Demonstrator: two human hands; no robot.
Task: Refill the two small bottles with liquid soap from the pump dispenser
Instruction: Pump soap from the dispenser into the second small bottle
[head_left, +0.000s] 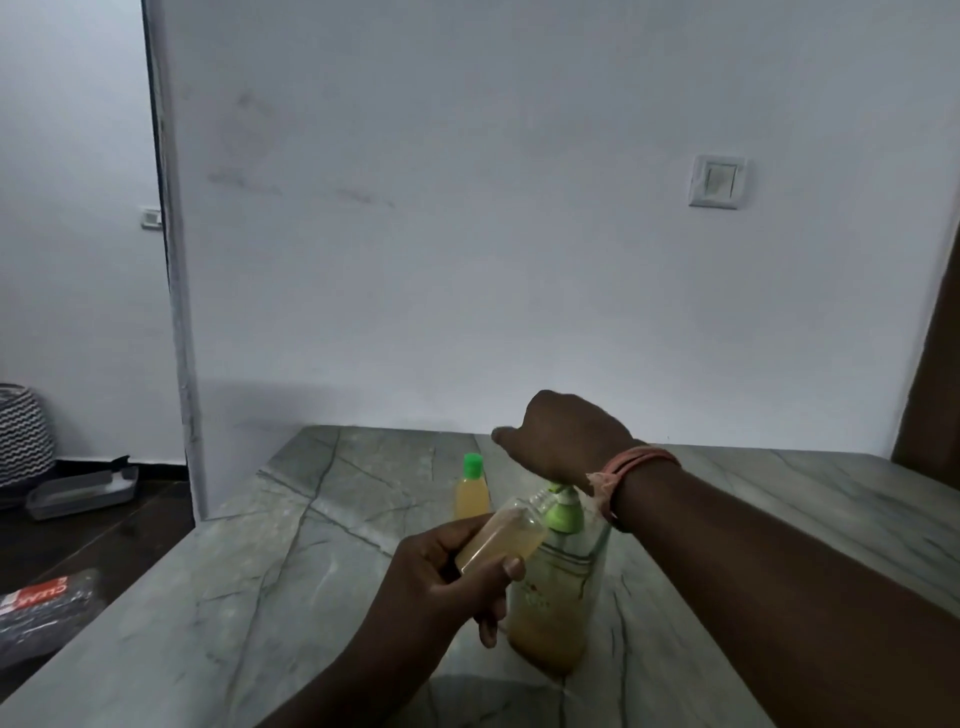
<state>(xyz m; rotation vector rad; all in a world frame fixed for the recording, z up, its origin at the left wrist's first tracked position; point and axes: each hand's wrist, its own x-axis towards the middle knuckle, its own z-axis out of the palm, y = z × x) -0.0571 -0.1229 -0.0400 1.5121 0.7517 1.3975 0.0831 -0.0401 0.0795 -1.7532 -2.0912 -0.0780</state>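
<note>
A person stands at a grey marble table (291, 582) set against a pale wall. The left hand (441, 577) holds an uncapped small bottle (501, 540), fingers and thumb curled around its lower body. The bottle is tilted so its open mouth points up and to the right, touching or just beside the green spout of the pump dispenser (553, 587), apparently to catch soap as it comes out. It looks partly full of yellowish liquid. The right hand (566, 436) rests over the pump head from above, wrist bent, seemingly to press it; whether its fingers are curled or flat cannot be seen from behind. The dispenser stands near the table's near edge, soap low inside. Farther back, just left, the second small bottle (471, 491) stands upright, green cap on, holding yellow liquid.
</note>
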